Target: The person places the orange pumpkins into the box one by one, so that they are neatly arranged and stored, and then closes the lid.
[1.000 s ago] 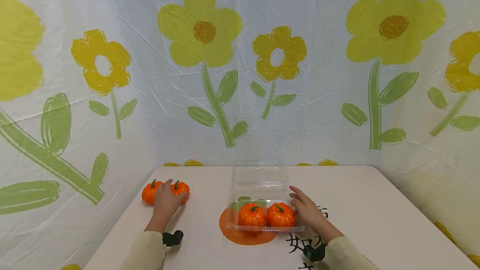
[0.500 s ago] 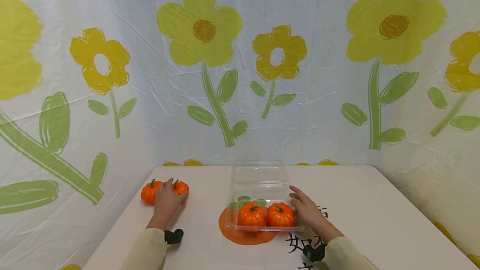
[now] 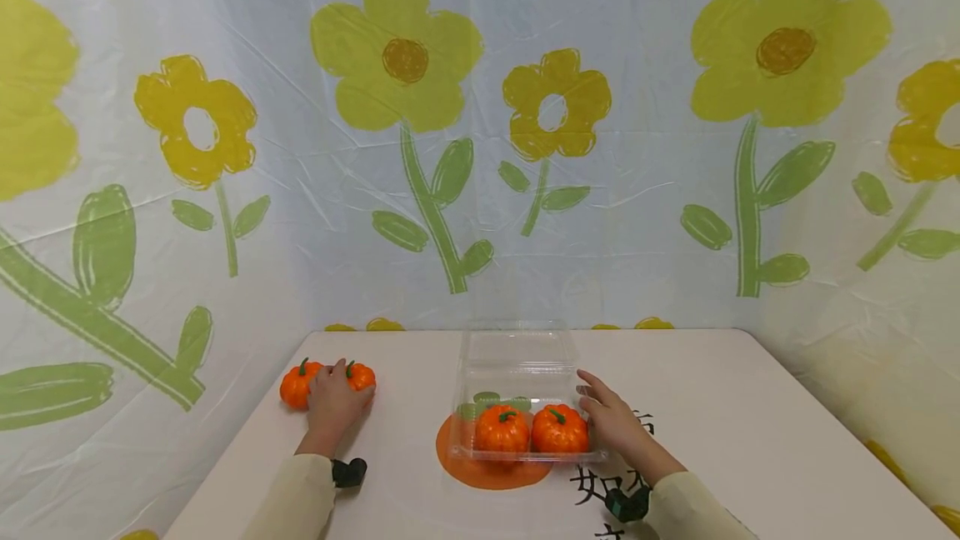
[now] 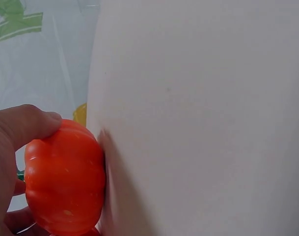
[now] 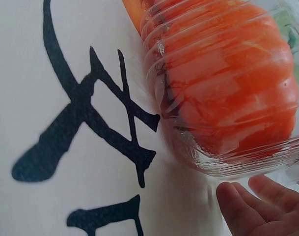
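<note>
On the table's left side, my left hand (image 3: 336,398) grips the right one of two small orange pumpkins with green stems. In the left wrist view, the thumb presses on the side of this pumpkin (image 4: 66,177) and the fingers curl behind it, partly hidden. The other pumpkin (image 3: 297,385) stands just left of the hand. A clear plastic clamshell box (image 3: 525,456) lies with its lid raised at the back. Inside its front are two more pumpkins, a left one (image 3: 501,430) and a right one (image 3: 559,430). My right hand (image 3: 611,422) rests at the box's right side, fingers loosely extended.
The white table (image 3: 697,382) bears a printed orange circle (image 3: 491,477) under the box and black characters (image 3: 588,486) near the right wrist. A flower-printed curtain (image 3: 637,215) surrounds the table's back and sides.
My left hand has closed slightly further over the right one of the two left-side pumpkins. My right hand and the box stay in place; the head view shifts a little.
</note>
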`<state>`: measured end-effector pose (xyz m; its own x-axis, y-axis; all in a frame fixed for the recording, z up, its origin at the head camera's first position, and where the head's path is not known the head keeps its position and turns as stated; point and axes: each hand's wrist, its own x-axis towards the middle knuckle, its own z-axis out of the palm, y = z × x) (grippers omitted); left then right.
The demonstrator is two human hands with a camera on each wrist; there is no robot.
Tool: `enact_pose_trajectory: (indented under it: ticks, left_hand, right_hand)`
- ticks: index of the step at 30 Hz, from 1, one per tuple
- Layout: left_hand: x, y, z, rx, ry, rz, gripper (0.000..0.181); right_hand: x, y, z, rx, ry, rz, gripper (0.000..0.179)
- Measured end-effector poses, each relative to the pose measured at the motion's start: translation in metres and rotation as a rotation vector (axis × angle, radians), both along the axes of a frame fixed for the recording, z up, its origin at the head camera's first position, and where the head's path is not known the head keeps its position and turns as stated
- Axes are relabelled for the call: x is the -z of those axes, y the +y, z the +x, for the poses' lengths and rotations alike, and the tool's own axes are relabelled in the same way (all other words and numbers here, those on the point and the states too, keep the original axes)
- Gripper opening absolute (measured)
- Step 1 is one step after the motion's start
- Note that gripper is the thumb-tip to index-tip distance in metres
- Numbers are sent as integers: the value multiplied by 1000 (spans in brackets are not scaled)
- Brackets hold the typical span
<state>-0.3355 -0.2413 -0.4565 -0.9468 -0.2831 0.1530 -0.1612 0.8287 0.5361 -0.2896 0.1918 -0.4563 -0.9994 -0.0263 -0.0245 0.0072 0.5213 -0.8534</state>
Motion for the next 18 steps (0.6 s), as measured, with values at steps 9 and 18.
enact_pose_trajectory:
  ticks: [9,18]
  left_hand:
    - [1,6,3,16,36,-39,77]
    - [5,15,0,21,25,-32,75]
  right_hand:
    - [-2,-1,2,-4,3,4,54]
    - [-3,-1,4,-13,7,1,54]
